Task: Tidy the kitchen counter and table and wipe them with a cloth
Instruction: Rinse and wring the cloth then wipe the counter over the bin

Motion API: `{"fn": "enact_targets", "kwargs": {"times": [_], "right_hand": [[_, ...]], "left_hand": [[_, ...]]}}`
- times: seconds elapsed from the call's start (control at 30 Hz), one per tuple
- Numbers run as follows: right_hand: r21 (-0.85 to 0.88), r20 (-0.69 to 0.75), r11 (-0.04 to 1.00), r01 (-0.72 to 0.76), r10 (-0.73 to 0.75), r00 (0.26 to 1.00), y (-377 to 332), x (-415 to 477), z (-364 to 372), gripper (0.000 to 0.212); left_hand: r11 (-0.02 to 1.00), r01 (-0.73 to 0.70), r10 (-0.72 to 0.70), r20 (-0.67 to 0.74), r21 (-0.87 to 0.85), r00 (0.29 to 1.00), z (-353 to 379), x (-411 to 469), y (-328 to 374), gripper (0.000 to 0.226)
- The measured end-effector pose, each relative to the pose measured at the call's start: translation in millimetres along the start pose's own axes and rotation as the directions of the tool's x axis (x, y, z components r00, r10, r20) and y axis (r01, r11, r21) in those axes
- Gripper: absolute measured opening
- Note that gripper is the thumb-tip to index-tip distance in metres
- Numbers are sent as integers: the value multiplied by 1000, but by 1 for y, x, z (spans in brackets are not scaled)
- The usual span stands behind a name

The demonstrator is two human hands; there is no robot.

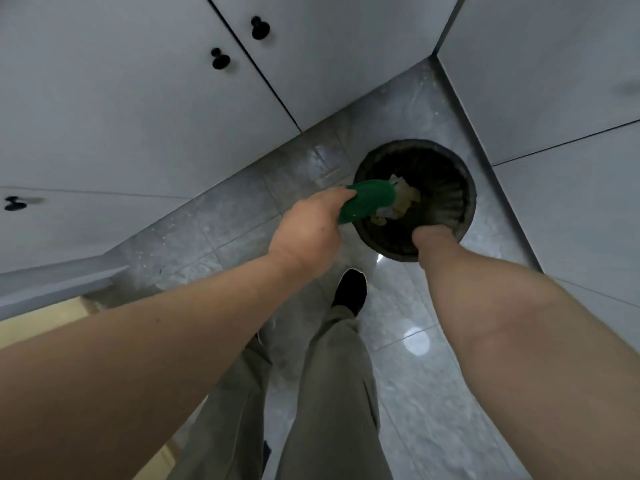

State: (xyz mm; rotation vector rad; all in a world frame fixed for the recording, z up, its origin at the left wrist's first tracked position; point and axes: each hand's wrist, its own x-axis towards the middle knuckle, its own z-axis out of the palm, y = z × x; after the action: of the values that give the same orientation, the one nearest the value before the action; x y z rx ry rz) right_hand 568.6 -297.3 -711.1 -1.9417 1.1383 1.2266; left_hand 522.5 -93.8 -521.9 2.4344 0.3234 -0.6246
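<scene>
Tilted green plate (pixel 367 201) over black bin (pixel 450 174), scraps (pixel 408 196) inside.

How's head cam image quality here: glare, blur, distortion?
Head view: dim, cool light; white glare patches on the glossy floor; bin interior nearly black; cabinet knob at far left smeared by blur; strong wide-angle stretch, forearms balloon toward the bottom edge; left hand and green dish fairly sharp.

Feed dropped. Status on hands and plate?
Left hand grips green plate, tilted over bin. Right hand at bin's near rim, grip unclear. Scraps in bin.
</scene>
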Motion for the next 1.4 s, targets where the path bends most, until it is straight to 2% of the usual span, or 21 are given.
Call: {"fn": "enact_targets", "kwargs": {"times": [0.07, 0.13, 0.2, 0.27, 0.3, 0.37, 0.47, 0.57, 0.63, 0.67, 0.7, 0.8, 0.87, 0.93, 1.1, 1.2, 1.4], "right_hand": [[-14, -63, 999, 53, -53, 997, -2, -33, -5, 49], [6, -66, 992, 129, -128, 990, -7, -87, -14, 45], [59, -62, 971, 232, -228, 972, -11, -135, -19, 41], [63, -90, 919, 390, -384, 919, -16, -193, -28, 40], [70, -123, 868, 492, -482, 868, -19, -225, -32, 39], [93, -103, 757, 647, -639, 762, -25, -281, -40, 47], [140, 93, 605, 784, -796, 598, -33, -364, -47, 64], [-15, 242, 393, 919, -891, 385, -41, -430, -43, 76], [-195, 341, 221, 956, -899, 277, -50, -466, -29, 78], [-268, 359, 156, 951, -900, 248, -53, -476, -22, 75], [-335, 386, 49, 941, -904, 185, -57, -509, -3, 70], [-449, 409, -89, 889, -905, 116, -72, -543, 19, 46], [-461, 443, -131, 878, -891, 100, -74, -580, 45, 28], [-456, 492, -163, 875, -866, 95, -75, -610, 67, 19], [-390, 597, -302, 870, -802, -11, -76, -688, 141, 24], [-402, 646, -349, 847, -763, -8, -82, -728, 180, 13], [-379, 757, -448, 810, -653, -7, -84, -792, 245, 18]], "left_hand": [[1000, 11, -11, 7, 24, 1000, -14, -10, 7, 52], [998, 21, -22, 26, 53, 999, -37, -25, 17, 53], [996, 25, -29, 47, 83, 998, -60, -41, 26, 55], [994, 17, -23, 60, 104, 998, -87, -63, 37, 58], [995, 6, -11, 53, 103, 999, -105, -77, 42, 59], [994, -23, 18, 52, 106, 998, -135, -99, 48, 60], [993, -45, 45, 0, 106, 999, -193, -138, 50, 56], [993, -44, 55, -97, 107, 994, -247, -180, 42, 50], [992, -56, 73, -157, 111, 985, -280, -209, 32, 48], [992, -52, 70, -164, 116, 984, -289, -218, 26, 48], [991, -45, 73, -218, 129, 973, -313, -245, 7, 48], [994, -48, 71, -258, 94, 963, -343, -275, -19, 48], [997, -34, 52, -317, 62, 947, -366, -308, -50, 45], [999, -21, 35, -352, 42, 935, -382, -332, -79, 42], [998, 50, -31, -410, 37, 912, -421, -394, -169, 40], [996, 83, -71, -402, 13, 913, -445, -425, -218, 34], [979, 183, -144, -335, 88, 931, -477, -462, -290, 25]]}}
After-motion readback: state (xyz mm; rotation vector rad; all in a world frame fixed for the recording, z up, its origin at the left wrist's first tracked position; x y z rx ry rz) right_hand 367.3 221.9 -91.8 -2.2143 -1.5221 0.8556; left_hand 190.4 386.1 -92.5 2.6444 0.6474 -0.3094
